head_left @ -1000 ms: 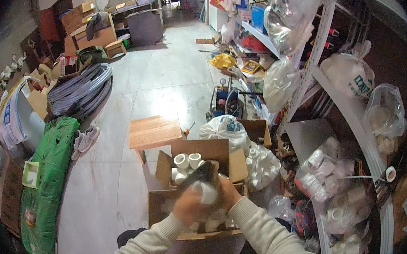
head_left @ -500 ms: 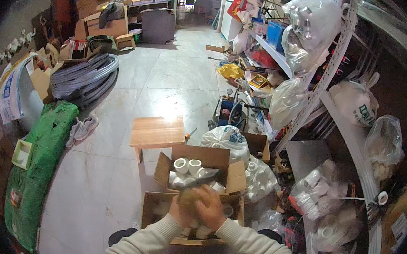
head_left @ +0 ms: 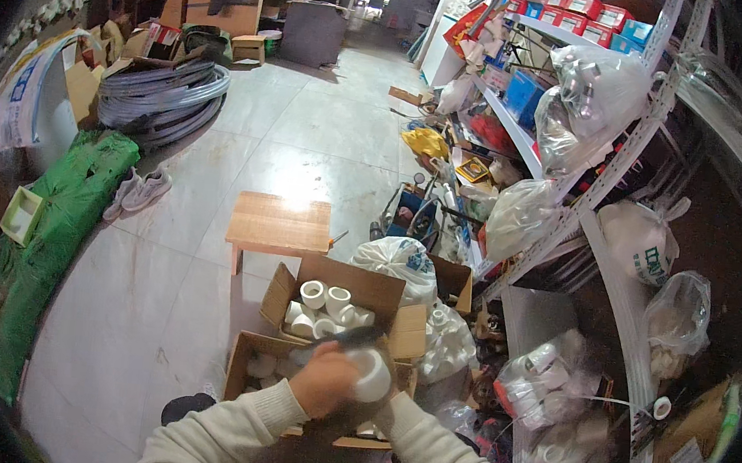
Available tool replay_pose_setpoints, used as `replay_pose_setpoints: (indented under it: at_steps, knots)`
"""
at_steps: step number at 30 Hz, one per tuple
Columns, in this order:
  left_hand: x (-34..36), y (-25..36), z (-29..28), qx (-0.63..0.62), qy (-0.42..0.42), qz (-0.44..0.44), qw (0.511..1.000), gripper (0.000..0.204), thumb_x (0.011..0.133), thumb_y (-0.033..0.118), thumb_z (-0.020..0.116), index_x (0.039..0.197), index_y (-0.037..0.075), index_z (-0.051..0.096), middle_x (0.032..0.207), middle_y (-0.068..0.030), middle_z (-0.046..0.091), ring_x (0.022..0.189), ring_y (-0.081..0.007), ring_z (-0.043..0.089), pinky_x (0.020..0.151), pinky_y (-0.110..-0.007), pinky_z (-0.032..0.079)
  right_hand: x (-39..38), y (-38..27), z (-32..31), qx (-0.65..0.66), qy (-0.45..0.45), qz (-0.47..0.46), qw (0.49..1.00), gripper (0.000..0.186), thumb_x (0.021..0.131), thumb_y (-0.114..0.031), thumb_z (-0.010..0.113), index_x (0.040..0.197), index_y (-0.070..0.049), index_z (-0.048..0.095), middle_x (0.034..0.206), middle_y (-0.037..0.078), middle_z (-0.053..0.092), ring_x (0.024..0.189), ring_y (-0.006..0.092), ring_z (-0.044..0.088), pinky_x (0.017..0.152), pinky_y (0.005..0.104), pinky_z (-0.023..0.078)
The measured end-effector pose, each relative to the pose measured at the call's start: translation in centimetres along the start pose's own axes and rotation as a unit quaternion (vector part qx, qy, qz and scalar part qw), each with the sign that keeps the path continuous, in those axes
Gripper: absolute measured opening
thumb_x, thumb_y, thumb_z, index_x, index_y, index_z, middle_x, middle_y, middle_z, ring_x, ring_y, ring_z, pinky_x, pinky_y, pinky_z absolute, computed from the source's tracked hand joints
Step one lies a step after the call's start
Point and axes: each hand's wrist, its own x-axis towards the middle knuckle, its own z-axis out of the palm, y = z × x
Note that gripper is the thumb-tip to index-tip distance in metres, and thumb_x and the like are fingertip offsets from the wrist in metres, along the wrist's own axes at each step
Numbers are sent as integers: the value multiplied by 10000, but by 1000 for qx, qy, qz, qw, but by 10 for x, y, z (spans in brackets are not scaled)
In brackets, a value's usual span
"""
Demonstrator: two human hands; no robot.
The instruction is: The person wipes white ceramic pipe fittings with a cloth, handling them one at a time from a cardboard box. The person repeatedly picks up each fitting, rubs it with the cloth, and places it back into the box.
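My left hand point(head_left: 328, 379) is closed on a thick white pipe fitting point(head_left: 374, 370), with a dark, motion-blurred object point(head_left: 351, 340) just above it. My right hand point(head_left: 383, 401) is at the fitting's right side, its fingers hidden and smeared. Both hands are over an open cardboard box point(head_left: 243, 353) with white fittings in it. Just beyond, a second open box point(head_left: 408, 329) holds several white elbow and socket fittings point(head_left: 313, 293).
A wooden stool point(head_left: 278, 218) stands beyond the boxes. A green wrapped bundle point(head_left: 54, 228), white shoes point(head_left: 142, 192) and coiled grey hose point(head_left: 156, 99) lie left. White sacks point(head_left: 394, 265) and metal shelving point(head_left: 614, 210) loaded with bags and small boxes crowd the right.
The view has turned, shifting the boxes leftward. The fitting shows again to the right of my left hand, while my right hand's fingers, seen half a second ago, are now hidden.
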Motion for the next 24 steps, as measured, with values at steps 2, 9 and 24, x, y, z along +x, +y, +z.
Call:
replay_pose_setpoints:
  at_steps: [2,9,24]
  knots:
    - [2,-2,0,16,38,-23,999,108,822,200,518,866,116,570,878,-19,586,938,-195,532,947,-400,227,12,18,-34,-52,-26,-68,996,445,841,-417,422,1117,-70,465,1046,116,532,939,237,542,778,358,481]
    - [-7,-18,10,99,90,-54,990,125,727,128,612,848,120,585,875,-31,599,916,-192,545,908,-380,278,-10,40,43,-240,54,-219,944,460,829,-450,394,1097,-85,482,1061,105,529,988,254,501,876,372,406]
    - [5,8,30,-526,182,-439,705,341,756,-7,554,1092,33,508,1019,-51,567,914,-154,541,790,-295,432,-9,-9,50,-421,161,-384,806,398,812,-312,480,1073,-11,472,984,136,509,897,256,504,809,370,401]
